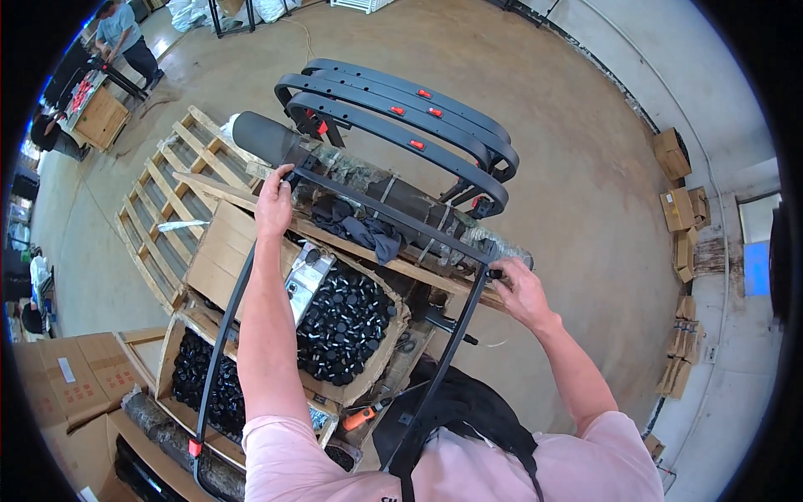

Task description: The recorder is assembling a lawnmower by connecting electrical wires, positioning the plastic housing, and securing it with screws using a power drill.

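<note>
- Black tubing in both hands in the head view: your left hand is holding one corner of the frame, fingers curled in around it.
- Your right hand is pinching a small dark fitting at the other corner, thumb and fingertips nearly meeting.
- Imo you're best off bracing with the left while the right is working, so nothing's twisting.
- Frame's crossbar is passing over the wrapped beam (can't tell if it's touching), legs running back toward you either side of the black knobs.
- Looks-wise, it's showing slim dark tubes, with a red clip popping on the left leg.
</note>
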The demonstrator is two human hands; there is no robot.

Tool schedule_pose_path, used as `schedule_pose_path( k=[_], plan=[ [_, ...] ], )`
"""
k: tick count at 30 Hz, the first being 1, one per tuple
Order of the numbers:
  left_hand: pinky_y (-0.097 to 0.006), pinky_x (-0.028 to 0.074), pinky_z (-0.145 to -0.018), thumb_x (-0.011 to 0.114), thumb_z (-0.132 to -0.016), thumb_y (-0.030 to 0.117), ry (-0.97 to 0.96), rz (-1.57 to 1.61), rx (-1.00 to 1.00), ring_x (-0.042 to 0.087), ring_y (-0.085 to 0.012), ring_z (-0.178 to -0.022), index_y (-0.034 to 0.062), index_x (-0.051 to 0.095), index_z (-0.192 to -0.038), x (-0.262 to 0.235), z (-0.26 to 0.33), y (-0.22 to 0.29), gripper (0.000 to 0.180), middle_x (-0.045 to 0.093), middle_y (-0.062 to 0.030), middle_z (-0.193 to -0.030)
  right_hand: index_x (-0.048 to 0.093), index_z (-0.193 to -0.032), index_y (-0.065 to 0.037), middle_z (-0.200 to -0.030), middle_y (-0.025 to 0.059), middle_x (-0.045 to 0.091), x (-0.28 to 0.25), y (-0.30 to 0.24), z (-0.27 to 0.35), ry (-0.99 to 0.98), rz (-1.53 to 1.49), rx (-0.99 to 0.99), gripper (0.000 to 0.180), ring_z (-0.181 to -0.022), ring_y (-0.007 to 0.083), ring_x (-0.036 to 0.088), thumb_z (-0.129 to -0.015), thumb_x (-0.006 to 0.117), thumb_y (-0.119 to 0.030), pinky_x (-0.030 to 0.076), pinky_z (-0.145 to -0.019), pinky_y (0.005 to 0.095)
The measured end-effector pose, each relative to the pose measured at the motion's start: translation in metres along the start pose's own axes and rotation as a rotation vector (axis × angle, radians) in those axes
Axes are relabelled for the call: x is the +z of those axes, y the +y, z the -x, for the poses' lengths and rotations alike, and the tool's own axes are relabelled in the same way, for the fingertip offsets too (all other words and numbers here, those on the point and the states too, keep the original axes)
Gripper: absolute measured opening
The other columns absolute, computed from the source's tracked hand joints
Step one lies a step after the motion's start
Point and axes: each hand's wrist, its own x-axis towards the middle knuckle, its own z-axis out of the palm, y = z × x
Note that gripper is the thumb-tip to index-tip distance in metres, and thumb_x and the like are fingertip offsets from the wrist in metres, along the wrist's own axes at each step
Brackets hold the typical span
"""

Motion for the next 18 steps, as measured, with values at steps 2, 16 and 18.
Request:
schedule_pose_path(
  k=[2,16,18],
  plan=[
    [-0.037,0.051,-0.099,0.058,-0.102,0.016,0.002,-0.002,-0.062,0.067,-0.0257,-0.107,0.0178,0.065,-0.135,-0.002,0.000,-0.002,0.033,0.067,-0.0121,-0.124,0.066,-0.120,-0.003,-0.115,0.0154,0.065,0.002,0.000,-0.005,-0.024,0.056,-0.042,0.031,-0.105,0.0342,0.068,-0.089,0.068,-0.002,0.057,-0.092,0.0436],
    [-0.034,0.053,-0.095,0.064,-0.102,0.013,0.021,0.192,-0.232,0.066,-0.0178,-0.105,0.0106,0.065,-0.140,0.005,-0.003,-0.001,0.038,0.067,-0.0104,-0.130,0.069,-0.115,-0.006,-0.096,0.0197,0.076,-0.006,-0.025,-0.029,-0.157,0.387,0.129,0.030,-0.090,0.0404,0.073,-0.097,0.070,-0.031,0.057,-0.081,0.0517],
    [-0.035,0.053,-0.097,0.062,-0.102,0.012,-0.029,0.202,-0.282,0.066,-0.0199,-0.106,0.0132,0.066,-0.138,0.004,-0.003,0.001,0.036,0.067,-0.0099,-0.126,0.070,-0.112,-0.007,-0.085,0.0197,0.075,-0.002,-0.017,-0.028,-0.133,0.422,0.126,0.032,-0.083,0.0419,0.073,-0.100,0.067,-0.036,0.057,-0.077,0.0532]
  ],
)
